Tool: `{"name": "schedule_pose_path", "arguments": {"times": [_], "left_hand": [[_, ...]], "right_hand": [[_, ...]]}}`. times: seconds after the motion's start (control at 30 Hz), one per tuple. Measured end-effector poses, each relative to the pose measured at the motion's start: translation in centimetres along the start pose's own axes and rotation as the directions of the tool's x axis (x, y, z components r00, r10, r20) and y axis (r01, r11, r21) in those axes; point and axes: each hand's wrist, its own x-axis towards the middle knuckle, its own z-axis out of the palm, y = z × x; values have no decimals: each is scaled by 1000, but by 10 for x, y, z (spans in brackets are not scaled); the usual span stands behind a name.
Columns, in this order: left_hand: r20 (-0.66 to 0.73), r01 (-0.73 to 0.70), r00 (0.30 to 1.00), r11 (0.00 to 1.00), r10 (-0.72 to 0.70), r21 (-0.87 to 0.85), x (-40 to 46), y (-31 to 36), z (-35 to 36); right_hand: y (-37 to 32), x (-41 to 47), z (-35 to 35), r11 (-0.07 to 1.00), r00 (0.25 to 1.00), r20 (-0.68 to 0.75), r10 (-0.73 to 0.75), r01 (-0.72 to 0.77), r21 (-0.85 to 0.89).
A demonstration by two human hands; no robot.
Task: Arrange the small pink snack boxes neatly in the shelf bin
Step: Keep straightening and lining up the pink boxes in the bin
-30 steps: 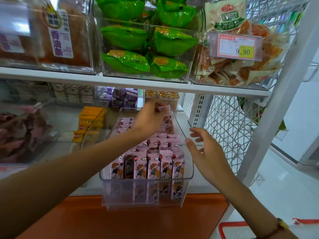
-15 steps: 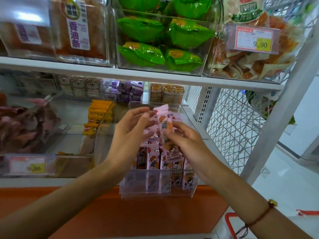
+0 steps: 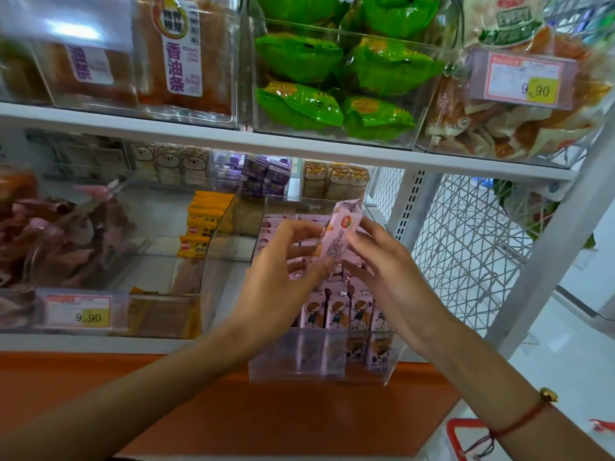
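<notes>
A clear plastic shelf bin (image 3: 319, 367) juts out over the shelf's front edge and holds several small pink snack boxes (image 3: 336, 311) standing in rows. Above the bin, both hands hold one pink snack box (image 3: 339, 234), tilted with its printed back toward me. My left hand (image 3: 283, 271) pinches its lower left side between thumb and fingers. My right hand (image 3: 382, 264) grips its right side. The hands hide the middle rows of boxes.
Yellow packets (image 3: 203, 227) sit in the clear bin to the left, with a 9.90 price tag (image 3: 83, 314) in front. Purple boxes (image 3: 263, 176) stand behind. Green bags (image 3: 342, 81) fill the upper shelf. A white wire panel (image 3: 466, 247) closes the right side. A red basket (image 3: 462, 434) sits lower right.
My right hand came in from the bin's right side to join the left. Together they lifted one pink box from the bin and turned it, printed back now facing me.
</notes>
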Motion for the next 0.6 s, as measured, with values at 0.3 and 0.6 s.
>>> {"name": "schedule_pose_path", "arguments": {"times": [0.3, 0.6], "left_hand": [[70, 4, 998, 999, -8, 54, 3, 5, -2], [420, 604, 773, 754, -476, -258, 12, 12, -9]], "right_hand": [[0, 1, -10, 994, 971, -217, -98, 85, -69], [1, 3, -16, 989, 986, -115, 123, -112, 96]]}}
